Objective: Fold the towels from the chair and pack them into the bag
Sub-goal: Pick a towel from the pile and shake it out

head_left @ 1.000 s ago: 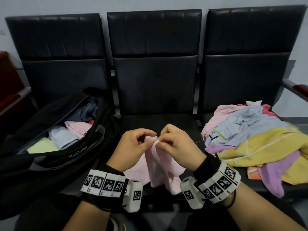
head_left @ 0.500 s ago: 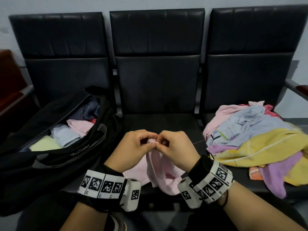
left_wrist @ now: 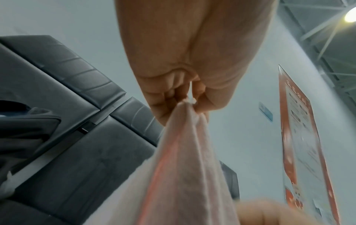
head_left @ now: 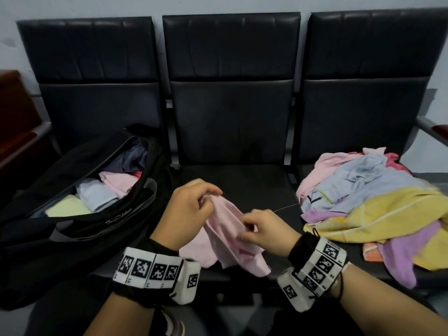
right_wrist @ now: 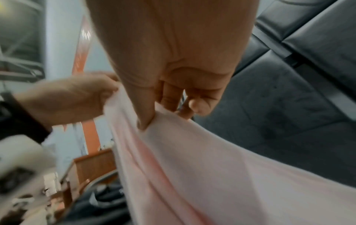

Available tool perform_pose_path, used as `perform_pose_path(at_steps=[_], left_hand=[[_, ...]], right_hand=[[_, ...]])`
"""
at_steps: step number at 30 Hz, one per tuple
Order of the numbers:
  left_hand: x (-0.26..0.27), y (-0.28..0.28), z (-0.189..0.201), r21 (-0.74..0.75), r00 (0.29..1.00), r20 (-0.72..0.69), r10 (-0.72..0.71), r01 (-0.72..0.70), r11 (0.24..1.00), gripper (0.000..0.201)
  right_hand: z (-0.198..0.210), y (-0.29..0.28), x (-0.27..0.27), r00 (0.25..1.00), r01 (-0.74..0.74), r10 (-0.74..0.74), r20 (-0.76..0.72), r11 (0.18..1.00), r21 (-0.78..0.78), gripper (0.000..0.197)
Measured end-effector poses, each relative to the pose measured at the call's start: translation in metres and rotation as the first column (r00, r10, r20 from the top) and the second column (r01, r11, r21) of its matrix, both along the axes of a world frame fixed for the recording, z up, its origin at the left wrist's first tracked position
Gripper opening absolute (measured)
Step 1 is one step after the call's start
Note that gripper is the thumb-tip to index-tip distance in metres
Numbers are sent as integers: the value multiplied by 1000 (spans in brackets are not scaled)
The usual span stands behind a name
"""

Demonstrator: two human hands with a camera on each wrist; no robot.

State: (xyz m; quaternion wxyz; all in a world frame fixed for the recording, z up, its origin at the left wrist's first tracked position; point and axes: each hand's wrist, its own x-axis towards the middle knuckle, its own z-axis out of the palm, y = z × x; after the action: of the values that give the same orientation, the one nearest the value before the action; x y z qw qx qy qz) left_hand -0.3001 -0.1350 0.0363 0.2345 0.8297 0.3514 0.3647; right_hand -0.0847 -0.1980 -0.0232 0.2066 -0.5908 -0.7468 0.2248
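**Two hands pinch one pink towel over the middle seat**

Both hands hold the same pale pink towel (head_left: pixel 225 238) above the middle seat (head_left: pixel 242 185) of a row of three dark padded chairs. The left hand (head_left: pixel 189 214) grips an upper corner, thumb and curled fingers closed tight on a bunched tip of cloth, as the left wrist view shows plainly. The right hand (head_left: pixel 266 231) sits lower and to the right, pinching the towel's edge between its thumb and forefinger; its other fingers are loosely bent and hold nothing. Between the two grips the cloth runs taut on a slant, and the rest hangs in loose folds toward the seat's front edge.

On the left seat lies an open black bag (head_left: pixel 72 214), with folded towels (head_left: pixel 97 195) inside: pale yellow, light blue, pink and a darker grey-blue one at the far end. On the right seat rests a heap of unfolded towels (head_left: pixel 375 204), among them light blue, pink, yellow and purple, well apart from the hands. Each wrist wears a white band with black square markers.
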Motion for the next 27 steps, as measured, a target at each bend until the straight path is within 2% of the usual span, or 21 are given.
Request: perform_pose_path(at_steps=[4,7,10,13,16,20,24,27], left_hand=[[-8,3,9,58,982,172,81,-93,994,34],[-14,9,15,105,957,240,163,-192,976,32],[-23,18,19,135,937,264,227,-269,954,31],[-31,24,20,187,941,217,259,-300,935,29],[-39,30,21,244,944,158,291,-323,914,26],[-50,40,23,293,940,97,328,-342,893,26],[-56,47,26,370,943,31,332,-319,872,25],[-61,52,29,362,935,-4,354,-329,872,26]], right_hand=[[-31,-2,27,989,15,4,145,991,-135,39],[-45,-3,42,971,61,-9,238,975,-213,33],[-50,-4,55,960,107,-42,277,969,-223,34],[-44,-4,64,958,121,-81,276,984,-131,33],[-29,-1,73,955,150,-149,257,989,15,9],[-4,7,86,911,204,-265,315,956,212,14],[33,12,96,888,149,-282,363,924,353,12],[60,11,103,880,174,-348,324,869,462,7]])
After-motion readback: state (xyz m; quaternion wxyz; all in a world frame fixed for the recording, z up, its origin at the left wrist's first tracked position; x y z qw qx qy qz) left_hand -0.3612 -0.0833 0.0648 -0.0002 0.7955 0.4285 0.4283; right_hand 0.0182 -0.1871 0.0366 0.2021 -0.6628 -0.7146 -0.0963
